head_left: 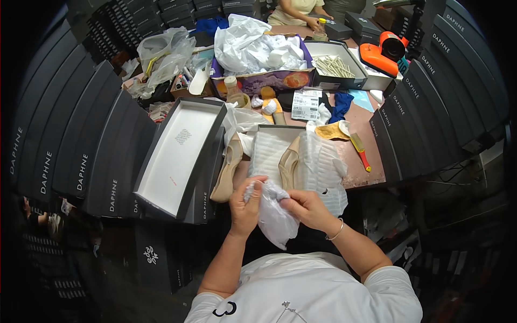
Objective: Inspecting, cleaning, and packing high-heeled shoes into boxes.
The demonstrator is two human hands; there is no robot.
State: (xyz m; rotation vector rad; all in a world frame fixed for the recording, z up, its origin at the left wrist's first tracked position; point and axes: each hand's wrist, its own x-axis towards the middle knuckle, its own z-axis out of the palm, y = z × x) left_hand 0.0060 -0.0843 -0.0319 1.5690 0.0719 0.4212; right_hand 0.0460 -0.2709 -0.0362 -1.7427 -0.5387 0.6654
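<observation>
Low in front of my body, a crumpled white plastic bag point(277, 218) is pinched between my two hands. My left hand point(246, 209) grips its upper left side, and my right hand point(311, 211) closes on its upper right. Whether anything is inside the bag I cannot make out. Just beyond lies an open shoebox point(283, 129) lined with ribbed translucent wrapping point(321, 161). One beige shoe point(290, 161) rests on this wrapping. Another beige shoe point(228, 169) leans along the left side of the box.
A tilted box lid point(172, 156) lies left, white inside up. Stacks of dark shoeboxes point(102, 145) point(425, 118) wall both sides. Behind are a purple carton point(261, 83) of white plastic, a tray of sticks point(334, 65), a red-yellow brush point(360, 151) and an orange tool point(381, 56). Another person point(296, 13) works opposite.
</observation>
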